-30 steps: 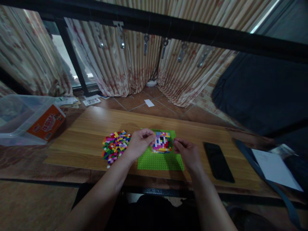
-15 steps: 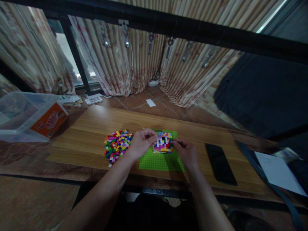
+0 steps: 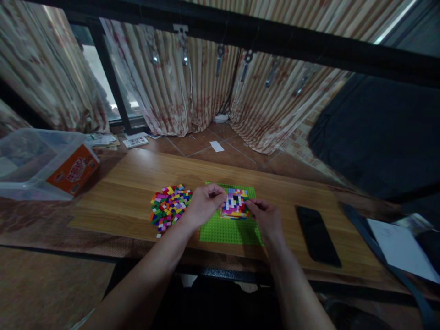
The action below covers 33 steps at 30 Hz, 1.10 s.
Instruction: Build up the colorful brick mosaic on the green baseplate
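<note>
Across the wood-grained table (image 3: 117, 201), with the green baseplate (image 3: 223, 233) as clock centre, the brick build (image 3: 236, 207) sits on its far half! Left hand (image 3: 204, 206) at the build's nine, right hand (image 3: 268, 220) towards its three, fingertips drawn in close at both edges; whether either grip pinches a brick, I can't tell. Loose bricks (image 3: 168, 206) heap at nine, a black phone (image 3: 318, 236) lies between three and four. Up at twelve, there's tiled floor (image 3: 237, 145) bearing a white card (image 3: 217, 146), then striped curtains (image 3: 165, 82), crossed by a dark bar (image 3: 261, 27). Between nine and ten, a clear box (image 3: 30, 160) is cut off by the view's edge. And the murk: left fingers mask part of the baseplate, the dark bulk (image 3: 378, 142) at two defies naming, and the white paper (image 3: 402, 250) past the phone is unreadable.
</note>
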Each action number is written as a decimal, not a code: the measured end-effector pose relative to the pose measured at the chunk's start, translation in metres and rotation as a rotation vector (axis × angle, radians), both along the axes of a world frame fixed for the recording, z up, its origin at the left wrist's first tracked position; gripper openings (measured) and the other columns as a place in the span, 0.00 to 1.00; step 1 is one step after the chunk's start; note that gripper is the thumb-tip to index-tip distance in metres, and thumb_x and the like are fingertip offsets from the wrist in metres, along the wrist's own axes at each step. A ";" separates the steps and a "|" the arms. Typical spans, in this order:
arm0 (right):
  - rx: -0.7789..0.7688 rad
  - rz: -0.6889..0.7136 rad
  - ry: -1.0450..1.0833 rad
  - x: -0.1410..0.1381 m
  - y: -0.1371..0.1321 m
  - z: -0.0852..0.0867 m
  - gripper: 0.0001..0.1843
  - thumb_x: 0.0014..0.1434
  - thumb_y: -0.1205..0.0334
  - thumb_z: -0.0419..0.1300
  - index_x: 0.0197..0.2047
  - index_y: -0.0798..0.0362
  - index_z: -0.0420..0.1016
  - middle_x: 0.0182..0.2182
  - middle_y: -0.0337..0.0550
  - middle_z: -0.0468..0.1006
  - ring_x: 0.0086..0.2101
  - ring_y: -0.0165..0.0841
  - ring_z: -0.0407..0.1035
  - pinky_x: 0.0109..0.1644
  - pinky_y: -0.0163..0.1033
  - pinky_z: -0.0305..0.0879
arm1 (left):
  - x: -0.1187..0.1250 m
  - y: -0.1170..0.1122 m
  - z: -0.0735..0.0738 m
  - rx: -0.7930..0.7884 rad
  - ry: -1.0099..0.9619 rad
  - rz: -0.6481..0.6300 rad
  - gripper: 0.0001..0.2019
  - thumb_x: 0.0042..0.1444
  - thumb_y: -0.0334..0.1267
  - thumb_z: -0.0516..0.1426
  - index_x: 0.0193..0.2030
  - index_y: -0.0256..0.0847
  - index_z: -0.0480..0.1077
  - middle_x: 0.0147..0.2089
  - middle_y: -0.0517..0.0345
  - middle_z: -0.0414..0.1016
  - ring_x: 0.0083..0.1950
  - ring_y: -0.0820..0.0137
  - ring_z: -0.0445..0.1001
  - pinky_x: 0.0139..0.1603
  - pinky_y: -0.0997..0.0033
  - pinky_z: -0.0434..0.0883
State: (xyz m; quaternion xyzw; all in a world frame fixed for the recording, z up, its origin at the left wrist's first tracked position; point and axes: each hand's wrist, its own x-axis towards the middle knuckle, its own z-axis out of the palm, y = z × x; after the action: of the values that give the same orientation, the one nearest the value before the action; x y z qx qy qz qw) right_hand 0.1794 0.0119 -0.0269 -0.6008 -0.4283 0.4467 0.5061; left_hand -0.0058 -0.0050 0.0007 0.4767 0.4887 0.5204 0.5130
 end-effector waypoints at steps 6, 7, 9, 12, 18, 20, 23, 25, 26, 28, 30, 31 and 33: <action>-0.058 0.027 0.075 0.002 0.001 -0.002 0.20 0.34 0.50 0.72 0.27 0.55 0.78 0.21 0.39 0.77 0.21 0.28 0.66 0.24 0.33 0.61 | 0.002 0.000 0.000 -0.010 0.032 -0.017 0.04 0.50 0.35 0.61 0.30 0.36 0.71 0.24 0.63 0.71 0.24 0.77 0.67 0.28 0.75 0.66; -0.062 0.029 0.086 0.002 0.002 -0.002 0.20 0.33 0.49 0.73 0.26 0.55 0.77 0.21 0.39 0.77 0.21 0.28 0.66 0.24 0.34 0.61 | 0.003 -0.001 0.000 -0.007 0.036 -0.028 0.04 0.50 0.35 0.60 0.29 0.36 0.71 0.24 0.63 0.71 0.24 0.77 0.67 0.28 0.76 0.65; -0.065 0.032 0.099 0.000 0.003 -0.001 0.22 0.31 0.49 0.73 0.26 0.55 0.77 0.19 0.38 0.76 0.20 0.28 0.65 0.24 0.34 0.61 | 0.004 -0.002 0.001 -0.006 0.032 -0.051 0.04 0.50 0.35 0.60 0.29 0.36 0.71 0.24 0.63 0.70 0.24 0.77 0.67 0.28 0.76 0.65; -0.034 0.006 0.104 -0.002 0.003 0.001 0.21 0.30 0.50 0.74 0.25 0.54 0.77 0.18 0.37 0.75 0.19 0.27 0.63 0.23 0.33 0.59 | 0.006 -0.003 0.002 -0.010 0.018 -0.075 0.04 0.50 0.34 0.60 0.30 0.36 0.72 0.24 0.63 0.71 0.25 0.77 0.67 0.29 0.75 0.65; 0.141 -0.047 0.087 -0.001 -0.005 0.015 0.16 0.43 0.49 0.69 0.25 0.53 0.76 0.19 0.35 0.73 0.19 0.26 0.60 0.24 0.34 0.58 | 0.010 -0.005 0.005 -0.021 -0.004 -0.091 0.03 0.50 0.33 0.60 0.31 0.35 0.73 0.25 0.63 0.71 0.26 0.77 0.67 0.30 0.75 0.65; 0.202 0.012 0.053 -0.002 -0.009 0.021 0.14 0.45 0.51 0.68 0.28 0.53 0.78 0.21 0.36 0.75 0.21 0.27 0.63 0.27 0.35 0.61 | 0.012 -0.006 0.006 -0.048 -0.041 -0.101 0.04 0.50 0.34 0.61 0.32 0.35 0.73 0.25 0.63 0.72 0.26 0.77 0.66 0.30 0.75 0.64; 0.260 0.162 0.055 -0.005 -0.017 0.026 0.11 0.49 0.54 0.68 0.34 0.51 0.81 0.30 0.39 0.81 0.29 0.31 0.71 0.36 0.38 0.67 | 0.014 -0.008 0.010 -0.104 -0.131 -0.130 0.08 0.49 0.37 0.63 0.33 0.34 0.74 0.25 0.63 0.72 0.25 0.78 0.65 0.29 0.75 0.64; 0.289 0.247 0.064 -0.008 -0.021 0.027 0.10 0.52 0.55 0.67 0.37 0.49 0.82 0.35 0.41 0.82 0.36 0.34 0.74 0.43 0.41 0.69 | 0.015 -0.009 0.012 -0.139 -0.189 -0.154 0.11 0.47 0.40 0.65 0.33 0.34 0.74 0.26 0.62 0.72 0.25 0.78 0.66 0.30 0.75 0.65; 0.305 0.279 0.060 -0.009 -0.022 0.027 0.09 0.53 0.56 0.66 0.38 0.48 0.82 0.37 0.41 0.82 0.38 0.34 0.74 0.46 0.41 0.68 | 0.015 -0.010 0.012 -0.154 -0.210 -0.165 0.12 0.46 0.41 0.66 0.33 0.34 0.74 0.27 0.61 0.73 0.26 0.78 0.67 0.31 0.74 0.65; 0.341 0.329 0.035 -0.011 -0.024 0.027 0.09 0.55 0.57 0.65 0.40 0.46 0.82 0.39 0.40 0.81 0.41 0.34 0.74 0.48 0.42 0.68 | 0.015 -0.011 0.013 -0.177 -0.237 -0.192 0.14 0.46 0.43 0.66 0.35 0.34 0.75 0.29 0.59 0.74 0.28 0.77 0.70 0.34 0.74 0.67; 0.377 0.361 0.001 -0.011 -0.025 0.026 0.09 0.56 0.58 0.65 0.41 0.44 0.82 0.39 0.40 0.81 0.40 0.34 0.73 0.47 0.41 0.68 | 0.015 -0.013 0.013 -0.190 -0.239 -0.225 0.14 0.48 0.44 0.66 0.35 0.34 0.75 0.29 0.58 0.75 0.29 0.77 0.70 0.35 0.74 0.68; 0.391 0.370 -0.017 -0.012 -0.026 0.026 0.08 0.57 0.59 0.64 0.41 0.44 0.82 0.39 0.40 0.80 0.40 0.34 0.73 0.47 0.41 0.68 | 0.016 -0.013 0.014 -0.194 -0.235 -0.238 0.14 0.48 0.44 0.66 0.35 0.34 0.75 0.29 0.58 0.75 0.28 0.77 0.70 0.35 0.74 0.68; 0.412 0.375 -0.044 -0.012 -0.026 0.025 0.07 0.58 0.60 0.64 0.40 0.44 0.82 0.38 0.39 0.80 0.39 0.33 0.73 0.46 0.40 0.67 | 0.016 -0.014 0.014 -0.196 -0.226 -0.251 0.14 0.49 0.44 0.66 0.34 0.34 0.75 0.28 0.58 0.74 0.28 0.78 0.70 0.34 0.75 0.67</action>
State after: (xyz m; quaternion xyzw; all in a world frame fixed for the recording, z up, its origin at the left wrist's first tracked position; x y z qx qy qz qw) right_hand 0.1674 -0.0141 -0.0019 -0.4049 -0.6246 0.4228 0.5169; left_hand 0.0104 -0.0186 0.0150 0.4200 0.4130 0.4525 0.6695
